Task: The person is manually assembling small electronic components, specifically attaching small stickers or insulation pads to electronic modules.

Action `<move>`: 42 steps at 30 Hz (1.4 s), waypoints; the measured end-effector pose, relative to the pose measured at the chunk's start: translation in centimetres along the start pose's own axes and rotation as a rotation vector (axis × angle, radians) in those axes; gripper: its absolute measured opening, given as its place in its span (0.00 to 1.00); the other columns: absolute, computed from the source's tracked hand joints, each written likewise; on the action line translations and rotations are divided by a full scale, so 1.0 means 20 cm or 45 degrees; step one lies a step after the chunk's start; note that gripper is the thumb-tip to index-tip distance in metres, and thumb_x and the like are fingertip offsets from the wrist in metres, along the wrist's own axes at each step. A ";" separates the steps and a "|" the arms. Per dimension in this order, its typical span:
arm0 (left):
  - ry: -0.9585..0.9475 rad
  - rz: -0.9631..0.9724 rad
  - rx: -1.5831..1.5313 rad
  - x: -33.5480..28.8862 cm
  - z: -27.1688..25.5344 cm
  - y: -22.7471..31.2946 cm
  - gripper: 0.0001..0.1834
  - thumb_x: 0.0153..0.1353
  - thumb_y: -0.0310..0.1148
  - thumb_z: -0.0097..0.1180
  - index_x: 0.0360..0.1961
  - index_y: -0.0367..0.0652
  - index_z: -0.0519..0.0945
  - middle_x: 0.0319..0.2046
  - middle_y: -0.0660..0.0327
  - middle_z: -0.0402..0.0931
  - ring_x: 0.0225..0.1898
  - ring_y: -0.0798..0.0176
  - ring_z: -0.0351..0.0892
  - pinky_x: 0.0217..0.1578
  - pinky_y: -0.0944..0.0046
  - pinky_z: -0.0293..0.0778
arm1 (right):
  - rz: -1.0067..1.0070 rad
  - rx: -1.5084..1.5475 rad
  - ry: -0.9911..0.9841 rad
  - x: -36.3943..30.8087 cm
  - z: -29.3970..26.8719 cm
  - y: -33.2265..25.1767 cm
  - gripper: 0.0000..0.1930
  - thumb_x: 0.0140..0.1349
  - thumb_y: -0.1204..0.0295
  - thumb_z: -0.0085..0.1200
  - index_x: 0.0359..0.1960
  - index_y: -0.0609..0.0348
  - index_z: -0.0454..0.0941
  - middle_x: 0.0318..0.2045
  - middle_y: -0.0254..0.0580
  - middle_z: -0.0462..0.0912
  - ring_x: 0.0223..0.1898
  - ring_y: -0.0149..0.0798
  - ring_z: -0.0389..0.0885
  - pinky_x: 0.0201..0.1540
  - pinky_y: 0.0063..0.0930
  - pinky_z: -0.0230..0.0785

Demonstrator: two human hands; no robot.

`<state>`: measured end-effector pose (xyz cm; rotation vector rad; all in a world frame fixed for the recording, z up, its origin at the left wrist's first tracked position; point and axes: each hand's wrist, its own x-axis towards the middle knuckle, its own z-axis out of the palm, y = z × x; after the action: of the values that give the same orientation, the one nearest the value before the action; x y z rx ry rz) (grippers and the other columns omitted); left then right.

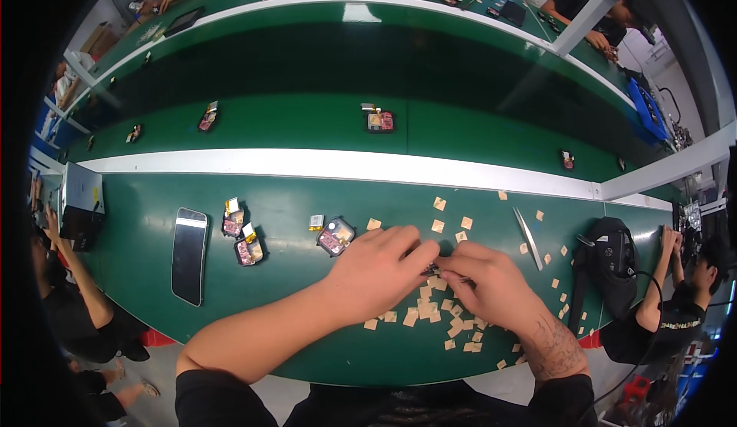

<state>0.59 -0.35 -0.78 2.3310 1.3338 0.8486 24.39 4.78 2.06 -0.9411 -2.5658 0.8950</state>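
My left hand [386, 271] and my right hand [485, 280] meet over the green table [330, 350], fingertips pinched together around a small dark part [431, 270]. Fingers cover most of this part, so its kind cannot be made out. Beneath and around my right hand lie many small beige square pieces [424, 305], some overlapping. Left of my left hand rests a small black-rimmed electronic module [335, 237] with a silver-and-yellow battery [316, 222] beside it. Two similar modules [249, 251] sit close together farther left. Silver tweezers [528, 239] lie beyond my right hand.
A smartphone [190, 257] lies at left, near a box-shaped device [81, 206]. A black bag [616, 258] stands at right. Behind a white rail [345, 164], a green belt [461, 131] carries spaced modules [380, 122]. Other people work around the table's sides and far end.
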 end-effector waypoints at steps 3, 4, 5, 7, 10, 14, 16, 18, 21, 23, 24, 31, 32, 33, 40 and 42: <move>0.015 0.074 -0.008 0.01 0.00 0.00 0.20 0.57 0.32 0.76 0.48 0.46 0.81 0.41 0.60 0.77 0.42 0.52 0.85 0.41 0.53 0.81 | -0.006 0.116 0.105 0.01 0.04 0.06 0.09 0.65 0.80 0.67 0.46 0.61 0.88 0.36 0.43 0.82 0.29 0.49 0.85 0.32 0.40 0.78; 0.057 0.141 -0.018 0.02 0.00 -0.01 0.19 0.57 0.32 0.77 0.47 0.45 0.82 0.42 0.60 0.78 0.42 0.53 0.85 0.40 0.53 0.81 | -0.066 0.151 0.248 0.02 0.04 0.09 0.09 0.65 0.80 0.66 0.47 0.61 0.87 0.36 0.43 0.82 0.26 0.43 0.82 0.30 0.36 0.76; 0.044 0.157 -0.008 0.02 -0.01 0.00 0.19 0.57 0.32 0.77 0.47 0.45 0.82 0.42 0.60 0.78 0.42 0.53 0.85 0.40 0.53 0.81 | -0.127 0.186 0.392 0.03 0.05 0.10 0.10 0.65 0.81 0.66 0.47 0.60 0.86 0.35 0.42 0.82 0.24 0.38 0.79 0.28 0.33 0.73; 0.164 0.266 0.052 0.01 -0.03 0.01 0.20 0.54 0.31 0.79 0.46 0.45 0.83 0.44 0.59 0.81 0.40 0.53 0.85 0.39 0.54 0.81 | -0.065 0.270 0.397 0.04 0.02 0.02 0.11 0.65 0.81 0.66 0.49 0.60 0.85 0.35 0.40 0.81 0.23 0.33 0.75 0.27 0.30 0.69; 0.300 0.373 0.101 0.00 -0.04 0.01 0.22 0.51 0.30 0.81 0.46 0.44 0.85 0.44 0.58 0.83 0.40 0.54 0.86 0.39 0.55 0.82 | 0.010 0.404 0.399 0.03 0.03 0.01 0.16 0.64 0.80 0.68 0.53 0.60 0.83 0.32 0.36 0.80 0.22 0.24 0.66 0.25 0.23 0.62; 0.323 0.431 0.102 0.03 -0.05 0.02 0.25 0.51 0.29 0.82 0.49 0.42 0.84 0.45 0.56 0.84 0.41 0.51 0.86 0.41 0.55 0.81 | -0.009 0.517 0.347 0.02 0.02 0.01 0.14 0.65 0.79 0.69 0.51 0.59 0.84 0.31 0.36 0.81 0.24 0.26 0.72 0.26 0.23 0.64; 0.245 0.157 -0.127 0.06 -0.06 0.04 0.25 0.53 0.27 0.81 0.51 0.38 0.83 0.45 0.54 0.84 0.41 0.48 0.86 0.43 0.54 0.81 | -0.048 0.585 0.408 0.02 0.02 0.02 0.13 0.66 0.78 0.68 0.51 0.59 0.84 0.30 0.36 0.82 0.25 0.27 0.75 0.27 0.24 0.66; 0.184 0.090 -0.161 0.05 -0.03 0.02 0.22 0.56 0.24 0.78 0.51 0.37 0.83 0.43 0.51 0.86 0.41 0.46 0.85 0.44 0.53 0.80 | -0.096 0.492 0.397 0.02 0.03 0.04 0.10 0.68 0.78 0.67 0.50 0.59 0.85 0.33 0.38 0.85 0.29 0.32 0.81 0.31 0.26 0.72; 0.176 0.005 -0.281 0.04 0.00 0.05 0.18 0.61 0.22 0.74 0.51 0.37 0.83 0.40 0.52 0.86 0.39 0.49 0.85 0.43 0.56 0.80 | -0.157 0.491 0.407 0.02 0.06 0.06 0.11 0.69 0.77 0.67 0.50 0.61 0.84 0.37 0.43 0.87 0.34 0.41 0.88 0.36 0.32 0.79; 0.168 -0.179 -0.352 0.05 0.00 0.08 0.15 0.63 0.21 0.72 0.49 0.36 0.82 0.38 0.53 0.86 0.36 0.53 0.86 0.41 0.58 0.80 | -0.204 0.487 0.445 0.02 0.09 0.09 0.11 0.68 0.77 0.67 0.51 0.61 0.83 0.38 0.44 0.87 0.35 0.43 0.89 0.37 0.34 0.81; 0.156 -0.172 -0.331 0.07 -0.01 0.09 0.15 0.63 0.21 0.72 0.49 0.36 0.82 0.38 0.53 0.86 0.36 0.53 0.86 0.41 0.58 0.80 | -0.220 0.469 0.466 0.03 0.09 0.11 0.12 0.68 0.76 0.67 0.52 0.61 0.83 0.39 0.44 0.87 0.36 0.45 0.89 0.37 0.36 0.81; 0.288 -0.318 0.120 0.29 -0.15 -0.16 0.11 0.65 0.21 0.68 0.46 0.36 0.81 0.33 0.51 0.85 0.33 0.57 0.86 0.39 0.59 0.82 | -0.112 0.349 0.590 0.02 0.05 0.11 0.13 0.70 0.70 0.65 0.53 0.58 0.82 0.43 0.43 0.82 0.34 0.51 0.87 0.38 0.43 0.80; 0.300 -0.399 0.123 0.35 -0.18 -0.25 0.11 0.64 0.21 0.69 0.46 0.37 0.81 0.32 0.52 0.85 0.32 0.58 0.86 0.38 0.60 0.82 | -0.103 0.342 0.607 0.01 0.06 0.12 0.13 0.70 0.70 0.65 0.53 0.58 0.82 0.43 0.43 0.82 0.34 0.51 0.87 0.38 0.43 0.80; 0.298 -0.493 0.123 0.40 -0.21 -0.34 0.11 0.64 0.22 0.69 0.45 0.37 0.82 0.31 0.53 0.85 0.31 0.60 0.85 0.38 0.60 0.82 | -0.110 0.332 0.589 0.02 0.07 0.14 0.12 0.71 0.69 0.64 0.52 0.57 0.83 0.42 0.43 0.82 0.34 0.51 0.86 0.38 0.44 0.80; 0.066 -0.504 0.515 0.53 -0.34 -0.74 0.18 0.62 0.29 0.70 0.54 0.43 0.84 0.48 0.45 0.82 0.57 0.38 0.80 0.61 0.44 0.76 | -0.188 0.301 0.544 0.07 0.10 0.16 0.08 0.78 0.66 0.57 0.43 0.57 0.83 0.37 0.44 0.83 0.36 0.55 0.86 0.40 0.48 0.79; 0.029 -0.449 0.564 0.59 -0.29 -0.67 0.28 0.61 0.31 0.71 0.63 0.46 0.80 0.59 0.43 0.77 0.63 0.35 0.75 0.63 0.43 0.75 | -0.196 0.297 0.522 0.06 0.09 0.17 0.10 0.79 0.65 0.56 0.41 0.57 0.82 0.35 0.45 0.84 0.36 0.56 0.86 0.40 0.49 0.79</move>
<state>-7.43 16.48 0.39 2.2749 2.0353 0.5092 24.38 6.73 -1.45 -0.7553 -2.1040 0.8346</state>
